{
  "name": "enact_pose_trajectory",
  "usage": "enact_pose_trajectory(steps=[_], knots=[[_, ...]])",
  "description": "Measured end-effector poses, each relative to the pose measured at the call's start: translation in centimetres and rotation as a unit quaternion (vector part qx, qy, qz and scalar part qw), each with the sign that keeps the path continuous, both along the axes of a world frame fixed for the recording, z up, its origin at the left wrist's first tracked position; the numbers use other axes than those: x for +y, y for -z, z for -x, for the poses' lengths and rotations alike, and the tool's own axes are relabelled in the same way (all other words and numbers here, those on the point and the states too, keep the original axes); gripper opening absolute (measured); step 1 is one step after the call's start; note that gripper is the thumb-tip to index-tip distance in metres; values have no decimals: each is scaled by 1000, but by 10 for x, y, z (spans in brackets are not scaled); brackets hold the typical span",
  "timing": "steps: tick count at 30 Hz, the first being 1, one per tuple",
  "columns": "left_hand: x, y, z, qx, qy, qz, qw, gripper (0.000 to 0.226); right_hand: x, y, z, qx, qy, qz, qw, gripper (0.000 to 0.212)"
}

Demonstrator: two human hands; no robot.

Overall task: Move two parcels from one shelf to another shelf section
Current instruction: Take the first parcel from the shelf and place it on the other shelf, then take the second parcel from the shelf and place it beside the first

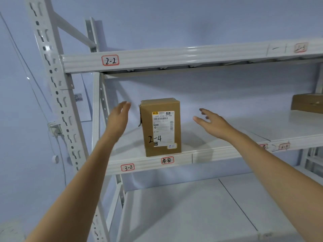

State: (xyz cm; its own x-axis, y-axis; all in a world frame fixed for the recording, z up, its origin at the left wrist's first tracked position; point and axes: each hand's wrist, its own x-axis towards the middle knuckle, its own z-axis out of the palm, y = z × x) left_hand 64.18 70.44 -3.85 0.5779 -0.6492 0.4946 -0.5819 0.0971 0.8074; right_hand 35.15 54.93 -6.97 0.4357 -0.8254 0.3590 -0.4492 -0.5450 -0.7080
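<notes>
Parcel (pixel 160 126): stood upright at the shelf (pixel 218 152) front edge. Left hand (pixel 118 117) and right hand (pixel 212 124) flanked it, apart from it. Fingers (pixel 203 111) were spread, holding nothing.

Head view faces the shelf (pixel 174 161) close, looking slightly up.

Soft, even bluish light; faint shadows, slight motion blur, wide-angle edge bending.
</notes>
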Motion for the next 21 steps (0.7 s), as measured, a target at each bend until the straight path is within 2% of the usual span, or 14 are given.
enact_pose_trajectory(steps=[3, 6, 10, 14, 18, 21], knots=[[10, -24, 30, -157, -78, -28, 984, 60, 1, -15, 42, 110, 37, 58, 992, 82], [10, -39, 86, -241, -99, -28, 965, 57, 3, -27, 92, 193, 74, 88, 974, 86], [-18, -42, 189, -303, -43, -61, 950, 54, 3, -34, 167, 277, 119, 108, 947, 89], [-64, -21, 286, -322, 23, -127, 938, 56, 5, -37, 245, 334, 162, 120, 921, 84], [-114, 5, 363, -339, 69, -229, 910, 60, -3, -35, 315, 359, 203, 110, 904, 81], [-151, 21, 415, -354, 85, -268, 892, 66, -16, -29, 362, 365, 232, 92, 897, 81]])
